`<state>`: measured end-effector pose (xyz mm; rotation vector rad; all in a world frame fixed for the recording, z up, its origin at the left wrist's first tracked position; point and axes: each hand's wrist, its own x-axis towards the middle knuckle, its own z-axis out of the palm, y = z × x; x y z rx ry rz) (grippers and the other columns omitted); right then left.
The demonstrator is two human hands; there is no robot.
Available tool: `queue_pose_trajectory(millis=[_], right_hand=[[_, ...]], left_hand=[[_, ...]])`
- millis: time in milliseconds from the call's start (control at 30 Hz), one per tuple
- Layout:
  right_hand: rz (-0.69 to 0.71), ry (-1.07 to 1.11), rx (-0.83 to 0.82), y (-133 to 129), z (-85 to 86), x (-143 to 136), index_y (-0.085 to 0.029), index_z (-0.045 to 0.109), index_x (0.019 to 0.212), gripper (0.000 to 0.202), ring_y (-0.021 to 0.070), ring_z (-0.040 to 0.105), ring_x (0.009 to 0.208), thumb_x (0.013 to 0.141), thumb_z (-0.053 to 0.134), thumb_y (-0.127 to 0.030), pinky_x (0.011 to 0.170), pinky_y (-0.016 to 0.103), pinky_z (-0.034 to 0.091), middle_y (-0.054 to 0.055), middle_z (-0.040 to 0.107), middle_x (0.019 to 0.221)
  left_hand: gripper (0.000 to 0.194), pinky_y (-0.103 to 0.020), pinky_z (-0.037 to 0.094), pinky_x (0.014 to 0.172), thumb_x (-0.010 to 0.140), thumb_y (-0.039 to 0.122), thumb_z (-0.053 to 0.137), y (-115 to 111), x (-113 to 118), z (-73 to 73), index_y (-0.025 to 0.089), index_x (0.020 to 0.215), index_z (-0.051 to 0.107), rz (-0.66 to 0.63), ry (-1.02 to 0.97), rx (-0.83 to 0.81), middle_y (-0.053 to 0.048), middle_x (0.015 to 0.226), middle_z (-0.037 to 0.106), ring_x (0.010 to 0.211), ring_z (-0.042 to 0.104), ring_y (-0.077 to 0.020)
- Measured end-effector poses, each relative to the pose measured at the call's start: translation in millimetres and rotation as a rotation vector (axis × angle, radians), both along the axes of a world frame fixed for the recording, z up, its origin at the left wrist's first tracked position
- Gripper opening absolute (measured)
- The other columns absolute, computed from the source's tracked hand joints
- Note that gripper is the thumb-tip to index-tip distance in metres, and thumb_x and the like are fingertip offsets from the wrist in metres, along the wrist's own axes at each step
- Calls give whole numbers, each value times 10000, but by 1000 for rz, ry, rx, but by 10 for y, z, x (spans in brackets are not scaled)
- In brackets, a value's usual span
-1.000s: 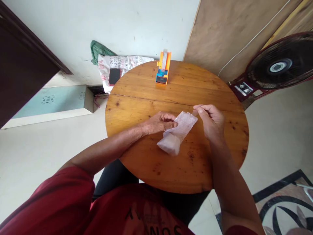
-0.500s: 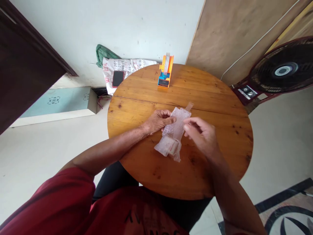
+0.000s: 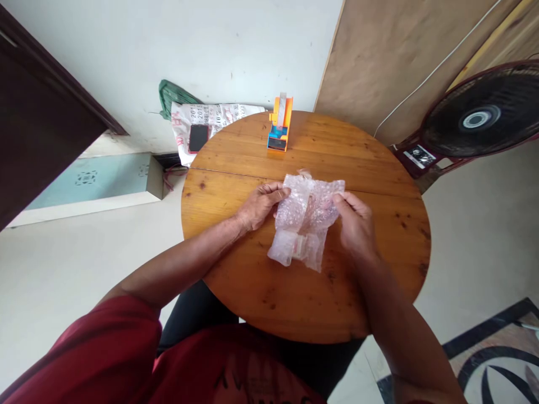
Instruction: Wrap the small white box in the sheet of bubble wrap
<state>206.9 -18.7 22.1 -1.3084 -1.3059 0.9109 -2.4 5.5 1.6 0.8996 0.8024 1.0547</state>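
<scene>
Your left hand point(image 3: 261, 206) and right hand point(image 3: 357, 221) pinch bubble wrap point(image 3: 295, 205) by opposite edges; uneven tug could tear it.

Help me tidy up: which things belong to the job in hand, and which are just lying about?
Job:
Bubble wrap, pinched by left hand and right hand
Small item at its lower end
Tape dispenser, probably; it stands on the table

Apparently lying about:
Phone
Printed sheet
Green bundle
Fan

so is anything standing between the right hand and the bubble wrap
Nothing visible: the right hand pinches the right edge of the bubble wrap directly. The orange tape dispenser stands farther back on the wooden table.
</scene>
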Motion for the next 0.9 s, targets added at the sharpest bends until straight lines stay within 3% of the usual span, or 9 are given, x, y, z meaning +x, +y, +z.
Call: queue_pose_trajectory(millis=[167,300,400,533,633,733,900], right_hand=[[-10,344,-88,143,-113,25,-246,672,774,200,159,603,710,768,741,-434,724,308,502,-17,648,758],[53,478,-135,182,-139,30,-245,666,777,235,167,635,746,720,797,-432,762,323,532,-11,682,797],[98,457,-147,160,-107,14,-258,660,817,269,203,671,844,734,782,-482,825,369,550,8,722,891],[214,300,-191,70,-9,-61,-273,665,1003,392,279,695,989,793,668,-604,869,468,559,57,738,1068],[269,205,-175,20,32,-106,-274,658,1116,473,297,704,1001,836,584,-647,843,491,566,79,737,1102],[258,133,-162,44,-8,-82,-280,649,1150,499,295,699,1020,859,538,-669,845,492,566,83,734,1113],[119,203,-141,215,-201,108,-270,635,962,369,301,703,961,828,617,-614,812,493,579,79,732,1004]], left_hand=[[366,-209,363,462,718,469,809,96,-40,-13,158,747,618,84,42,27,30,644,548,521,460,-73],[348,-211,432,627,711,407,847,118,-39,-26,172,858,636,331,132,246,29,738,593,660,527,-79],[384,-229,436,655,723,487,826,59,-9,0,166,800,630,234,153,365,19,722,590,667,521,-85],[482,-212,415,605,635,500,878,-45,56,40,183,855,589,79,206,333,36,734,587,644,512,-78],[520,-199,392,577,571,434,919,-63,88,42,184,863,568,113,245,314,53,702,554,618,492,-67],[416,-207,412,583,616,421,879,-39,78,42,171,778,589,112,206,300,40,677,554,610,495,-71],[261,-213,389,494,634,332,793,88,-68,65,172,682,592,183,46,70,37,619,562,531,475,-78]])
